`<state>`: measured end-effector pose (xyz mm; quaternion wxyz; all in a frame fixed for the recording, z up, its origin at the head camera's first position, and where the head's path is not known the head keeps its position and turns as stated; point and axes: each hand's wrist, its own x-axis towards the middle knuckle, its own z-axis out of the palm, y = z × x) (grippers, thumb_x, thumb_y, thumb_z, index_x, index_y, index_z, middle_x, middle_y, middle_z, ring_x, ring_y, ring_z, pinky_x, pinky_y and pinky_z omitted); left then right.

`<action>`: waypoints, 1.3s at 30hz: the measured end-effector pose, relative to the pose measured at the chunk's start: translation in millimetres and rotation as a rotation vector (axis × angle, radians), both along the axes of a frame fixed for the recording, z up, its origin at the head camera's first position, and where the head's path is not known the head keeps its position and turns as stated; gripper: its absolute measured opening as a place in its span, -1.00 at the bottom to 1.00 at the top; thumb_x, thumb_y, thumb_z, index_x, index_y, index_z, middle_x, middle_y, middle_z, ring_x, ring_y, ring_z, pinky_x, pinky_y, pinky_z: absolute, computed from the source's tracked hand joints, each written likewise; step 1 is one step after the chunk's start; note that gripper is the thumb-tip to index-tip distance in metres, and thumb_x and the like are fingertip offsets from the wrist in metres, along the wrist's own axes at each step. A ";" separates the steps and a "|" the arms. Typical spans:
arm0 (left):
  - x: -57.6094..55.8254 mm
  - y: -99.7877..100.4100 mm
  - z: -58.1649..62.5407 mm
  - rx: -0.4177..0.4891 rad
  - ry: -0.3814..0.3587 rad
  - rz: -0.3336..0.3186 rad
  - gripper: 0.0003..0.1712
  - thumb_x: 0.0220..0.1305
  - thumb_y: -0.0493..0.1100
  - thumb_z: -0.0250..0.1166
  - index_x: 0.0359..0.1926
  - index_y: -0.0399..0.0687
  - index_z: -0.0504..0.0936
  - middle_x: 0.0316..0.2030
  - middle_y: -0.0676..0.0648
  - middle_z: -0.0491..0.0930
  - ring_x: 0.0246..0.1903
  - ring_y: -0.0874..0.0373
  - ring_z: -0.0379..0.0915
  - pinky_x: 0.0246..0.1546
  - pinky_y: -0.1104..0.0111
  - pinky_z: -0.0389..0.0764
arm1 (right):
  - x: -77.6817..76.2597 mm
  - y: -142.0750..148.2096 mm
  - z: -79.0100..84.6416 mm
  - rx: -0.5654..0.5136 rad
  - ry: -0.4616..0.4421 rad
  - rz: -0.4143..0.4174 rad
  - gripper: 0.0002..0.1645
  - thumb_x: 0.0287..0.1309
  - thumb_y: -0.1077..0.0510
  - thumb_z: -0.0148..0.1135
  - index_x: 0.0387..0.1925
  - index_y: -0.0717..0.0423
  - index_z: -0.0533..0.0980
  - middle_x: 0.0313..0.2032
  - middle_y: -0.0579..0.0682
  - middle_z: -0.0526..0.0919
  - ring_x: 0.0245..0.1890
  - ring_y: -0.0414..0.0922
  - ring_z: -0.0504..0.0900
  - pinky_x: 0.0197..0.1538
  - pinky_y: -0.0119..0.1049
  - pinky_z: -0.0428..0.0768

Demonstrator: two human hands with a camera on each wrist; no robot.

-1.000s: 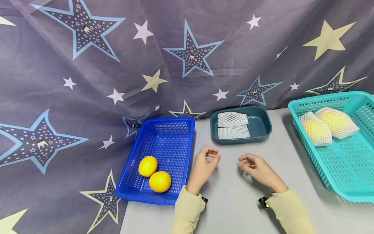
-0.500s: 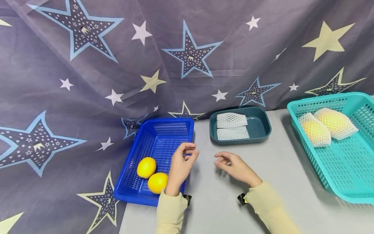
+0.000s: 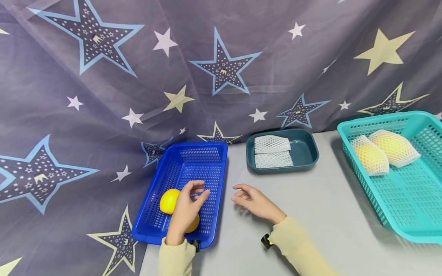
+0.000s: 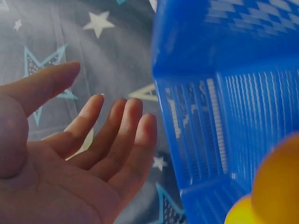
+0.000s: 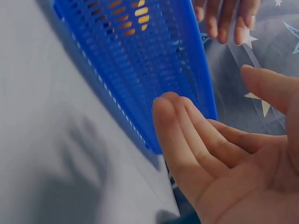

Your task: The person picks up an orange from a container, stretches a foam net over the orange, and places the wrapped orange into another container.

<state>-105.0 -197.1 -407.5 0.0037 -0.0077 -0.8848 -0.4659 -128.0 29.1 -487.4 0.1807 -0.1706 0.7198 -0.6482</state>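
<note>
My left hand (image 3: 186, 210) hovers over the blue basket (image 3: 197, 145), its fingers loosely bent and holding nothing. In that basket lie two smooth yellow fruits: one fruit (image 3: 169, 201) shows beside the hand, while the other fruit (image 3: 194, 224) is partly hidden under it. Both also appear at the lower right corner of the left wrist view. Just right of the basket, my right hand (image 3: 257, 203) is held above the table with relaxed fingers and nothing in its grasp. The right wrist view has its fingers in front of the basket's slotted side wall (image 5: 135, 70).
A dark teal tray (image 3: 305, 149) at the back holds two white foam net sleeves (image 3: 272, 143). On the right stands a turquoise basket (image 3: 407, 199) with two yellow fruits in foam nets (image 3: 393, 147). A star-patterned cloth (image 3: 241, 38) hangs behind the grey table (image 3: 310, 199).
Both hands have moved left; the left one has gone from beside the blue basket to over it, covering part of a fruit. The view has shifted slightly.
</note>
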 end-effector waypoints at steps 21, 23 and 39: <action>-7.2 -59.2 3.3 -0.363 -0.291 -0.103 -0.33 0.29 -0.03 0.37 0.26 -0.39 0.43 0.23 -0.39 0.45 0.26 -0.31 0.34 0.28 -0.15 0.36 | 1.3 -45.9 0.5 -0.195 -0.173 -0.025 -0.41 0.37 0.13 0.21 0.23 0.44 0.28 -0.25 0.14 0.67 -0.32 -0.03 0.71 -0.09 0.16 0.66; -8.6 -62.8 3.2 -0.373 -0.330 -0.131 -0.27 0.26 -0.01 0.39 0.27 -0.43 0.41 0.25 -0.43 0.42 0.28 -0.34 0.31 0.29 -0.17 0.34 | 0.6 -47.1 -1.1 -0.209 -0.178 -0.027 -0.44 0.37 0.16 0.20 0.22 0.44 0.28 -0.26 0.13 0.67 -0.35 -0.02 0.71 -0.09 0.16 0.66; -28.0 -75.4 -6.7 -0.490 -0.511 -0.326 -0.28 0.02 -0.27 0.54 0.19 -0.44 0.48 0.10 -0.30 0.57 0.07 -0.11 0.50 0.20 -0.05 0.48 | -3.5 -49.3 -4.3 -0.354 -0.291 -0.018 -0.61 0.33 0.33 0.18 0.08 0.41 0.29 -0.31 0.06 0.56 -0.41 -0.10 0.71 -0.02 0.21 0.61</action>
